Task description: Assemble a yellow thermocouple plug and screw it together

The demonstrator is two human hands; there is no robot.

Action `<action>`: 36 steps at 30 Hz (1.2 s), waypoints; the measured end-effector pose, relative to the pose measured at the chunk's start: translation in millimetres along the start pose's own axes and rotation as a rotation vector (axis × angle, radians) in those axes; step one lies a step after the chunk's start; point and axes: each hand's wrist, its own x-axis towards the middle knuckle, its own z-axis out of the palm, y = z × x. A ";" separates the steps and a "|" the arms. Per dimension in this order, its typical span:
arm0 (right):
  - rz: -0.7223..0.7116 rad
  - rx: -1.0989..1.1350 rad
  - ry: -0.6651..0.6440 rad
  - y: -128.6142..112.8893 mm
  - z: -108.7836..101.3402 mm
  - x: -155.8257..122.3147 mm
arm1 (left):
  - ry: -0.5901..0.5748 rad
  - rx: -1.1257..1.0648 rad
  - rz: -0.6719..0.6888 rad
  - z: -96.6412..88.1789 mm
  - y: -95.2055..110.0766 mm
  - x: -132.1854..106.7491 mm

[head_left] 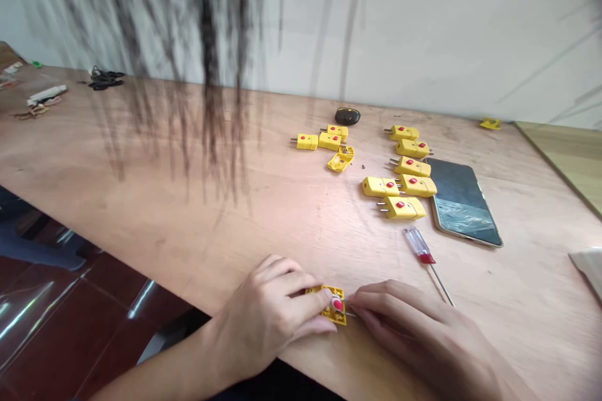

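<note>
Near the front edge of the wooden table (179, 200), my left hand (270, 310) pinches a small yellow plug connector (329, 304) with a red dot on top. My right hand (414, 326) has its fingers curled against the connector's right side, where a thin metal pin sticks out. Several more yellow connectors (404, 185) lie in a group further back on the right, and a few others (329, 141) lie in the middle, one of them opened. A small screwdriver (426, 257) with a clear handle and a red collar lies just behind my right hand.
A smartphone (461, 200) lies face up to the right of the connectors. A small black object (348, 116) sits near the wall. Cables and odd bits (103, 78) lie at the far left. Dark hair hangs blurred across the upper left. Red floor tiles show below left.
</note>
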 end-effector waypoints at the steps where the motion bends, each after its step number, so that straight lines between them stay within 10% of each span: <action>1: -0.010 0.001 0.011 0.5 -0.4 -0.3 | -0.002 0.012 0.005 0.4 0.2 -0.2; 14: 0.160 0.016 -0.064 2.1 5.9 -10.8 | -0.018 0.107 0.049 2.1 1.9 0.1; 19: 0.005 0.076 -0.188 3.4 -2.6 1.2 | -0.049 0.105 0.056 -0.6 2.4 3.3; 29: -0.060 0.029 0.010 -9.2 1.5 5.9 | -0.060 0.147 0.056 -0.4 3.3 4.1; 36: -0.063 -0.060 0.025 -9.2 -2.1 5.5 | -0.117 0.083 -0.155 -32.9 -29.4 66.0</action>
